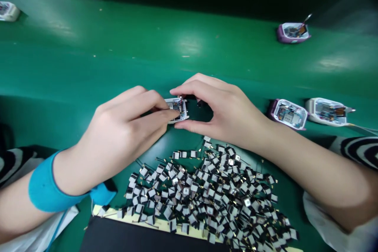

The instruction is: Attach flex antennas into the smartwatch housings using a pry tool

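I saw the left hand (pixel 124 130) and right hand (pixel 224 114) on a small white case (pixel 177 104) near the middle of the green tabletop (pixel 189 47). The left fingers (pixel 147 104) pinched one end, and the right fingers (pixel 191 88) held the other, bent closely around it. A pile of tiny black parts (pixel 201 197) lay just below, toward the near edge.

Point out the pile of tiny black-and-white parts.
In the head view, the pile of tiny black-and-white parts sits on the green workbench, just below the left hand and right hand around a small white casing, its lower edge reaching a black board.
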The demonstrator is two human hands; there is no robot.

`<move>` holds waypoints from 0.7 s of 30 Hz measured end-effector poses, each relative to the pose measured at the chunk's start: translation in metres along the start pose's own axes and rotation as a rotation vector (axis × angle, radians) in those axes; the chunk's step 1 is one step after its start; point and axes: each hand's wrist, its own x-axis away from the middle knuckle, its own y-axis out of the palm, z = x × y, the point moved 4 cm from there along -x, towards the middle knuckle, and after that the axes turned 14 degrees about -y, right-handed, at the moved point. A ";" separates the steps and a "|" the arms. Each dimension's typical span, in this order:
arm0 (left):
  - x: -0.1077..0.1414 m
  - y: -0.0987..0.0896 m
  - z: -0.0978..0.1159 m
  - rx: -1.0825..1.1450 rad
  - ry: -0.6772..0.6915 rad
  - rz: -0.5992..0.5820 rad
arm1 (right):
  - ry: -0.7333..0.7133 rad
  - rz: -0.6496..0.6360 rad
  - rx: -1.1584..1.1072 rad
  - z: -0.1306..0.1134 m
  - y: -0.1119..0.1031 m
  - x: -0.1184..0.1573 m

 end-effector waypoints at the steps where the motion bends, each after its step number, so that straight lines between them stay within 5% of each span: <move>1: 0.000 0.000 0.000 -0.007 0.002 -0.002 | -0.006 -0.012 0.016 0.000 0.000 0.000; 21: 0.000 -0.003 0.001 -0.071 0.001 0.021 | -0.168 -0.127 0.303 -0.005 0.003 0.002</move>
